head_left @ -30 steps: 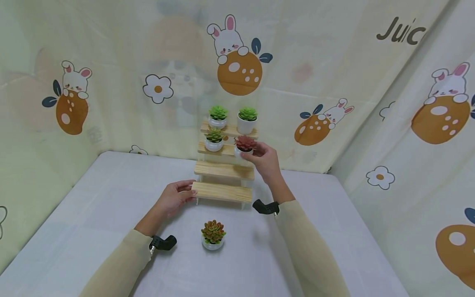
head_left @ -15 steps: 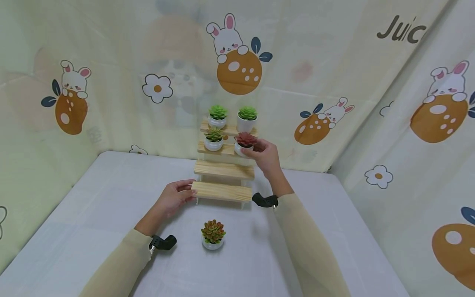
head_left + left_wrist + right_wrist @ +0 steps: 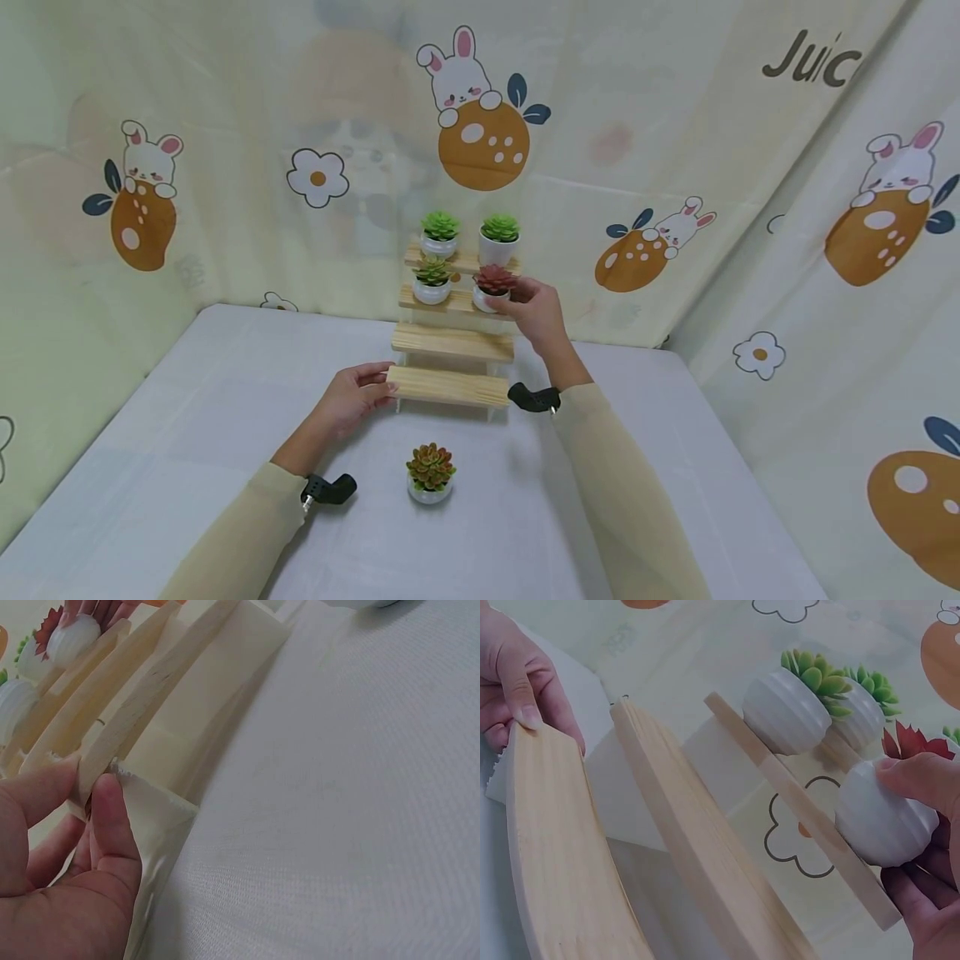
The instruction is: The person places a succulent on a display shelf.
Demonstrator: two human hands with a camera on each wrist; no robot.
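Observation:
My right hand [image 3: 538, 315] grips the white pot of a red succulent [image 3: 495, 279] at the right end of the second shelf from the top. In the right wrist view, thumb and fingers wrap that ribbed pot [image 3: 889, 814], its base right at the shelf board [image 3: 810, 817]. My left hand [image 3: 352, 402] pinches the left end of the lowest board [image 3: 448, 387] of a wooden tiered stand; the left wrist view shows thumb and finger on the board's end [image 3: 94, 761]. A green succulent [image 3: 432, 279] shares the red one's shelf.
Two bright green succulents [image 3: 439, 233] [image 3: 499, 237] stand on the top shelf. A brownish-red and green succulent [image 3: 431, 473] in a white pot sits on the white table [image 3: 510, 517] before the stand. Behind hangs a cream curtain [image 3: 360, 275] with rabbit prints.
My right hand and the red succulent have shifted slightly up and back, settling at the second shelf. The left hand keeps its grip on the lowest board.

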